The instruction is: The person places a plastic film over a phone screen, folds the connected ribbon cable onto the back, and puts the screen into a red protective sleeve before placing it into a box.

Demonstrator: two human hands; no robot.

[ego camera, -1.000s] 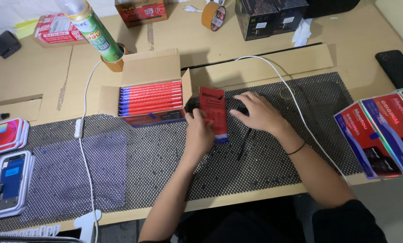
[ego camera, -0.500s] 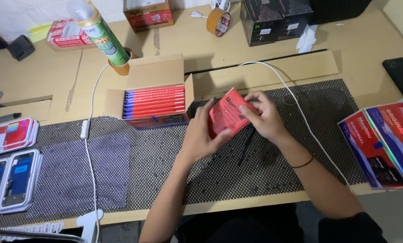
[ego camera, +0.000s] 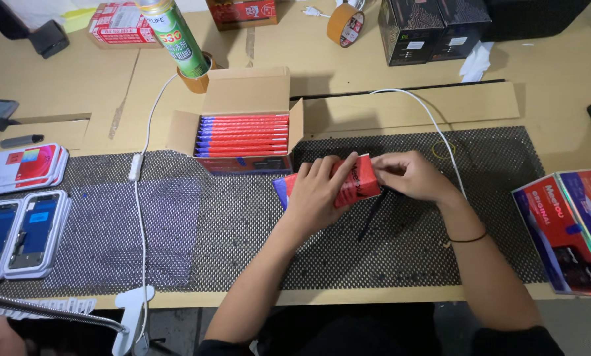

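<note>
Left hand (ego camera: 318,194) covered most of the flat red packet (ego camera: 356,184); only its right part and a blue-edged corner at the left showed. Fingers were curled over the top face, gripping it. Right hand (ego camera: 411,175) pinched the packet's right end, fingertips closed on the edge; thumb hidden. Packet sat just above the black mesh mat (ego camera: 243,224), right in front of the open cardboard box (ego camera: 246,125); couldn't tell if it touched the mat. A thin black item (ego camera: 371,214) poked out from under the hands, too hidden to identify.

Box held a tight row of red-and-blue packets (ego camera: 243,135) standing on edge, flap folded back. Red and blue cartons (ego camera: 569,227) were cut off at the right edge. At the left, white trays (ego camera: 22,234) held phone screens, partly cropped. A white cable (ego camera: 140,217) ran down across the mat.
</note>
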